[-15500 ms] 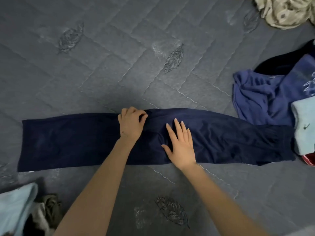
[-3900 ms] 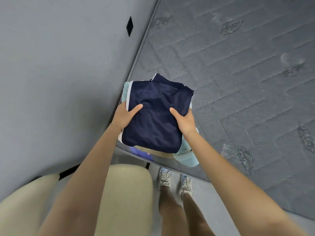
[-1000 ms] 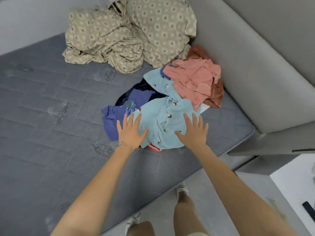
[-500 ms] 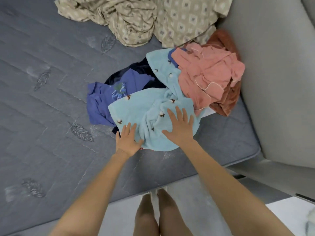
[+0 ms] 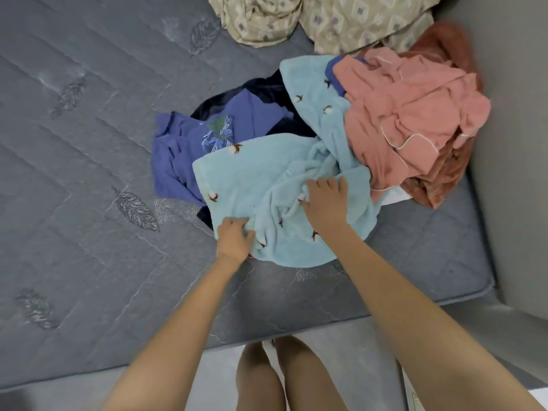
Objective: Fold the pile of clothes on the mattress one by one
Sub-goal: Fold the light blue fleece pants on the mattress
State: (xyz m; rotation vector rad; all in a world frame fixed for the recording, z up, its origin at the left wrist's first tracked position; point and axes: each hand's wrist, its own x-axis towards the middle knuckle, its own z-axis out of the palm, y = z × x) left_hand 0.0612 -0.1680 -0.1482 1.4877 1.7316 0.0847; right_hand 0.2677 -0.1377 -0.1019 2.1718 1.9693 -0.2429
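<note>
Grey quilted mattress [image 5: 89,203] with stitched leaf motifs, filling most of the view from 7 round to 3 o'clock. Upholstered grey panel [image 5: 516,173] along the mattress edge at 3 o'clock. Crumpled beige patterned sheet [image 5: 296,19] at 12 o'clock, lying on the mattress and touching the far side of the heap.

Pile of clothes [image 5: 320,137] on the mattress, right of centre toward 2 o'clock, up against the panel. Topmost and nearest, a light blue fleece garment [image 5: 252,173] printed with small cotton bolls, draped from 1 o'clock of the pile down to its 6 o'clock edge. At 3 o'clock of the pile, a pink garment [image 5: 409,120] with white piping, overlapping the fleece. At 9 o'clock, a purple-blue shirt [image 5: 184,149] with a leaf print, partly beneath the fleece. Under the pink one, a rust-brown garment [image 5: 441,185] against the panel. Dark navy garment [image 5: 261,87] showing between shirt and fleece at 11 o'clock.

Bare legs [image 5: 281,375] at 6 o'clock, below the mattress edge.

Right hand [image 5: 326,203] on the middle of the fleece, fingers [image 5: 326,184] curled, bunching the cloth. Left hand [image 5: 234,238] at the fleece's near edge, 7 o'clock, fingers curled round a fold, pinching it.
</note>
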